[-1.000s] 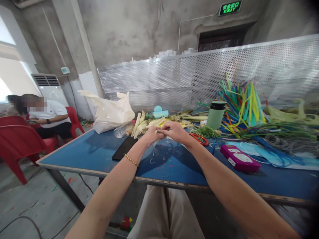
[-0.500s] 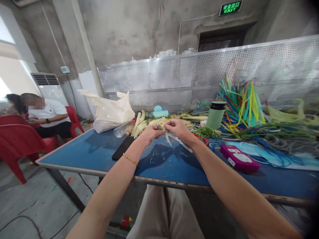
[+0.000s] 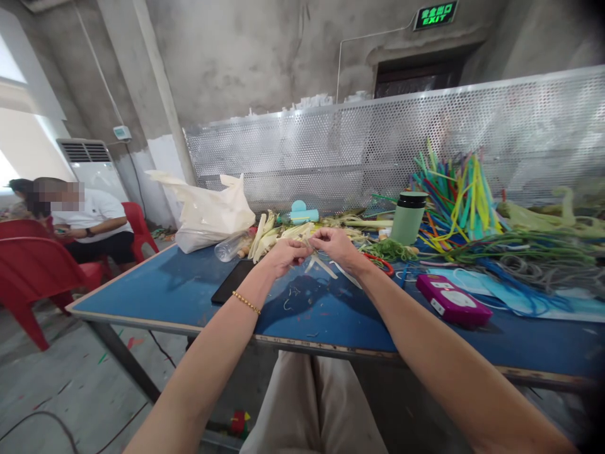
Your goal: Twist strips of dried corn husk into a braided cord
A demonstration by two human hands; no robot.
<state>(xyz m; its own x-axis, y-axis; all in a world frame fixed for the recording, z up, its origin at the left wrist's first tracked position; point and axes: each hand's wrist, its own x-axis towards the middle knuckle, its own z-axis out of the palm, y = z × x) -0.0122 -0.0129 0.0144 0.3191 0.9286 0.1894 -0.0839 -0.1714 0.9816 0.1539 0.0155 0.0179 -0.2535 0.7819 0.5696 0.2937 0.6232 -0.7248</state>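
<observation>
Above the middle of the blue table [image 3: 189, 302], my two hands meet with closed fingers. My left hand [image 3: 285, 255] pinches a small bundle of pale, dry-looking strips [image 3: 324, 268], like husk, whose loose ends hang downward. From the other side my right hand [image 3: 336, 246] grips the same bundle near its top. Fingers hide the upper part, so its shape there is unclear. Just behind lies a heap of pale yellow husks [image 3: 265, 241]. A red curved handle [image 3: 386, 265] shows beside my right wrist, next to green plant sprigs [image 3: 392, 250].
On the left stand a white plastic bag [image 3: 212, 217], a clear bottle [image 3: 227, 248] and a flat black tablet-like slab [image 3: 231, 285]. To the right are a green tumbler [image 3: 408, 222], a magenta device [image 3: 454, 300], blue masks [image 3: 534, 296] and colourful strips [image 3: 467, 195]. Two people sit beyond.
The hanging ends of the strips have swung and spread apart below my fingers. Both hands stay together in nearly the same place, with a slight shift in grip.
</observation>
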